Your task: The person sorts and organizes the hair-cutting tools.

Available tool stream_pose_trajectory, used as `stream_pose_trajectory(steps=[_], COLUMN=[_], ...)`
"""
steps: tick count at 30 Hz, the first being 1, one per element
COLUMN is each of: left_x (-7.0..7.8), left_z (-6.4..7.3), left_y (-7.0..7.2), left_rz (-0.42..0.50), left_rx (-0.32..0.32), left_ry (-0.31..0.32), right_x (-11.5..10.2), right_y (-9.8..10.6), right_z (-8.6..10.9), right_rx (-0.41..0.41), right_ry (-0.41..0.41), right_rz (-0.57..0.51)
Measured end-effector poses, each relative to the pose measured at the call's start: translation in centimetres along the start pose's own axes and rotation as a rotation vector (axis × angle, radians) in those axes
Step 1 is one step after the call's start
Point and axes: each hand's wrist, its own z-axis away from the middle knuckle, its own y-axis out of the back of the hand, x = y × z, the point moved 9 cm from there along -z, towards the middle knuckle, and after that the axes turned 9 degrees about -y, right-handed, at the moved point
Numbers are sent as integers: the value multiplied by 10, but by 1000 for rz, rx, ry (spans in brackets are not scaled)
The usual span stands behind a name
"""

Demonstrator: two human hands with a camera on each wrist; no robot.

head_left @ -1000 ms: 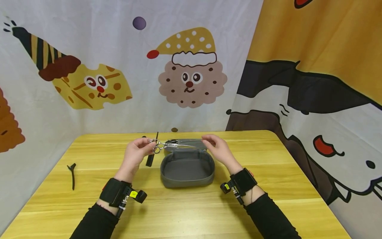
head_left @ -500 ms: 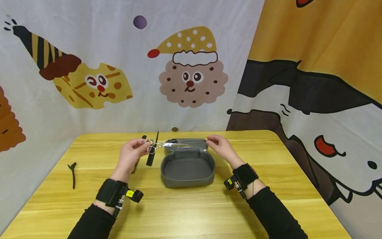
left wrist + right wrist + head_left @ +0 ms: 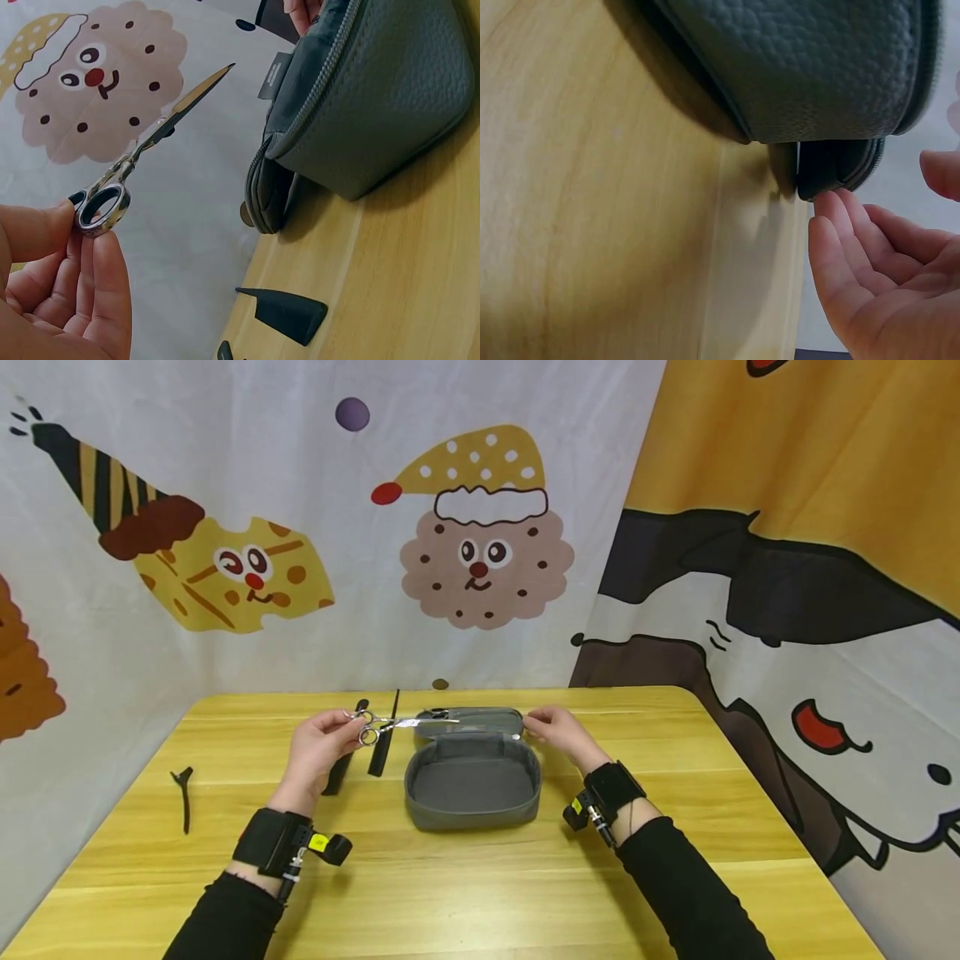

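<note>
My left hand (image 3: pixel 318 747) pinches a pair of silver scissors (image 3: pixel 408 723) by the finger rings, between thumb and fingers. The blades point right, in the air before the case's raised lid. An unzipped grey case (image 3: pixel 472 817) stands on the table with its lid (image 3: pixel 491 722) folded back. No objects show in its lower half; something dark with a ring lies at the lid's left. At the lid's right end is my right hand (image 3: pixel 564 737). In the right wrist view its fingers (image 3: pixel 840 259) are extended, tips at the lid's edge, thumb apart.
A black tail comb (image 3: pixel 382 750) lies left of the case. Beside it another long black tool (image 3: pixel 341 770) is partly hidden by my left hand. A black hair clip (image 3: pixel 183 797) lies at the table's left. A printed curtain (image 3: pixel 480 660) hangs behind the wooden table (image 3: pixel 480 893).
My left hand has moved left with the scissors, away from the lid, uncovering more of the black tool. My right hand has shifted slightly right and down along the lid's end.
</note>
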Motion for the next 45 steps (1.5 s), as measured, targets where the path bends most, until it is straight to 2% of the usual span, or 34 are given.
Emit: stream_pose_trajectory(steps=[3, 8, 13, 20, 27, 35, 45], left_x=[-1, -5, -8, -11, -16, -19, -25], left_z=[0, 0, -1, -4, -4, -3, -3], left_y=[2, 7, 11, 15, 17, 19, 20], left_rz=[-10, 26, 59, 98, 91, 97, 128], left_rx=[10, 32, 47, 58, 62, 69, 76], left_ry=[2, 13, 21, 34, 51, 68, 88], right_x=[2, 13, 17, 15, 15, 13, 14], right_y=[-3, -3, -4, -7, -11, -15, -13], right_z=[-3, -12, -17, -17, -15, -16, -17], right_rx=[-37, -38, -51, -63, -99, -116, -54], right_ry=[-24, -130, -165, -170, -191, -163, -151], right_rz=[-33, -60, -52, -40, -56, -107, -110])
